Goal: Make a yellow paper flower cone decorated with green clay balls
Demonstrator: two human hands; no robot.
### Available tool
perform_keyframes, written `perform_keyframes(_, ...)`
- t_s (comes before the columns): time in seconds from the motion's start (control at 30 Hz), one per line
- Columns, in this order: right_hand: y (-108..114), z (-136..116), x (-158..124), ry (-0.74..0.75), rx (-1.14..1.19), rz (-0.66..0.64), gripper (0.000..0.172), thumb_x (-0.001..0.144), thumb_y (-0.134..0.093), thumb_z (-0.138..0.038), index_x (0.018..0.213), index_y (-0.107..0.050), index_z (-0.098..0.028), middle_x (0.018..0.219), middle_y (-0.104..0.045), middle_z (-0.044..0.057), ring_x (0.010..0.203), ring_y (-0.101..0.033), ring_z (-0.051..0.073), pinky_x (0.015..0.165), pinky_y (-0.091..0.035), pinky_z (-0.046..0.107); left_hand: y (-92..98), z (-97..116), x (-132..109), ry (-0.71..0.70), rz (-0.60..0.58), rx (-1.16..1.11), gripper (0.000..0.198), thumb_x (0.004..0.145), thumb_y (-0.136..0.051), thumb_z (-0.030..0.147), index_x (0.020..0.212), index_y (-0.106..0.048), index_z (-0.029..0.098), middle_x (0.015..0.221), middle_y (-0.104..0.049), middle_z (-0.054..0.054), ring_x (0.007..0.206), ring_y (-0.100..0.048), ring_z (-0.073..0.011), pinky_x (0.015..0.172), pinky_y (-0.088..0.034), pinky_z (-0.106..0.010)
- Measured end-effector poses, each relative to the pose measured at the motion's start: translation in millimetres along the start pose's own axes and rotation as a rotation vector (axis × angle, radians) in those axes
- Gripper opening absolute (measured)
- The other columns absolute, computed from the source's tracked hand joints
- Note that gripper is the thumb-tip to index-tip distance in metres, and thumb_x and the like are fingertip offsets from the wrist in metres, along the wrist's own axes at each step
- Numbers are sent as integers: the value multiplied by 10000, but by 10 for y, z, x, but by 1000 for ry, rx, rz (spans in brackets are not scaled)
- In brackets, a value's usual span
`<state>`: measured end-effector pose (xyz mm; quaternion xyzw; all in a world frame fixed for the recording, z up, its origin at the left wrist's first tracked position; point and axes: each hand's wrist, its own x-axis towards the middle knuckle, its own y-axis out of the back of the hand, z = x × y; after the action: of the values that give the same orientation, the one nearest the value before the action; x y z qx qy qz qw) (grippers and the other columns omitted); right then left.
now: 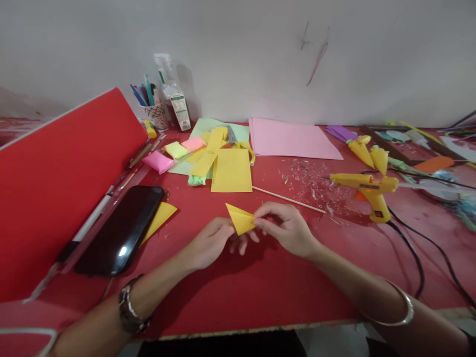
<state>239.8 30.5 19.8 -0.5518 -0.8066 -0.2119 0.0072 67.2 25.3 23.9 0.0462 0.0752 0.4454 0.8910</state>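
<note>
The left hand [212, 242] pinches the left side of a folded yellow paper [240, 221], and the right hand [288, 229] has thumb and forefinger clamped on its right corner; the piece is held above the red table [230, 297], near its front edge. Behind it, a white label [181, 110] on the glass bottle [171, 91] carries green bands and dark printed lines, too small to read. A dark strip of lettering [369, 186] along the yellow glue gun [381, 198], well to the right, is likewise illegible. The patterned cup [156, 118] of pens beside the bottle bears dark crossing lines. The phone [121, 233] at left shows a dark screen, partly covering another yellow piece [160, 219].
</note>
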Motion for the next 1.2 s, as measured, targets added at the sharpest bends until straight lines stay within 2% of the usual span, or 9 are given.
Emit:
perform_keyframes(0.23, -50, -10, 9, -104, 174, -8, 102, 769, -532, -205, 715, -457, -161, 530, -517, -53, 469, -469, 45, 466, -368, 184, 14, -36, 14, -13, -48, 24, 382, 785, -244, 176, 829, -620, 126, 596, -555, -10, 515, -448, -91, 520, -382, -196)
perform_keyframes(0.37, -47, -7, 0, -81, 160, -43, 94, 780, -516, -183, 745, -430, -169, 528, -530, -53, 485, -489, 49, 492, -378, 189, 0, -35, 13, -29, -15, 27, 383, 794, -243, 223, 734, -608, 127, 571, -540, -10, 521, -463, -97, 541, -393, -213)
perform_keyframes(0.47, -48, 12, -5, -64, 97, -38, 79, 787, -509, -192, 772, -434, -174, 552, -540, -48, 509, -512, 58, 510, -387, 197, -26, -26, 12, -65, 37, 71, 268, 756, -382, 289, 679, -588, 136, 609, -563, -10, 564, -490, -105, 560, -398, -218)
perform_keyframes(0.57, -57, 25, -7, -49, 31, -16, 60, 793, -498, -201, 792, -441, -182, 584, -553, -43, 533, -528, 64, 516, -386, 199, -43, -30, 16, -43, 93, 147, 200, 729, -479, 308, 666, -577, 145, 622, -577, 1, 587, -504, -109, 556, -387, -213)
perform_keyframes(0.7, -65, 19, -9, -64, -11, -9, 56, 794, -485, -217, 800, -438, -187, 577, -546, -44, 525, -527, 71, 504, -384, 205, -47, -58, 24, 6, 118, 190, 334, 798, -411, 334, 555, -545, 147, 522, -529, 20, 503, -478, -87, 494, -352, -198)
perform_keyframes(0.83, -68, 18, -6, -81, -25, -14, 112, 780, -501, -225, 866, -442, -183, 569, -555, -50, 517, -520, 70, 495, -381, 202, -54, -64, 31, 1, 117, 155, 303, 812, -399, 311, 626, -578, 151, 498, -514, 34, 478, -468, -80, 468, -340, -188)
perform_keyframes(0.97, -72, 25, 5, -159, 91, -83, 164, 789, -481, -221, 936, -427, -173, 531, -531, -66, 453, -486, 54, 458, -395, 185, -52, -65, 37, -16, 122, 157, 305, 816, -391, 290, 587, -539, 153, 502, -509, 40, 482, -467, -74, 471, -342, -180)
perform_keyframes(1.07, -72, 17, 14, -218, 169, -150, 113, 810, -438, -255, 868, -440, -158, 533, -522, -53, 422, -482, 50, 412, -393, 175, -39, -76, 35, -48, 136, 209, 338, 816, -397, 301, 536, -515, 152, 494, -513, 39, 474, -463, -72, 467, -336, -178)
perform_keyframes(1.2, -67, -14, 14, -218, 118, -163, 168, 820, -417, -294, 715, -435, -164, 526, -514, -42, 405, -480, 47, 408, -392, 172, -36, -84, 29, -54, 133, 294, 440, 825, -381, 330, 436, -484, 154, 408, -487, 39, 410, -428, -63, 454, -324, -179)
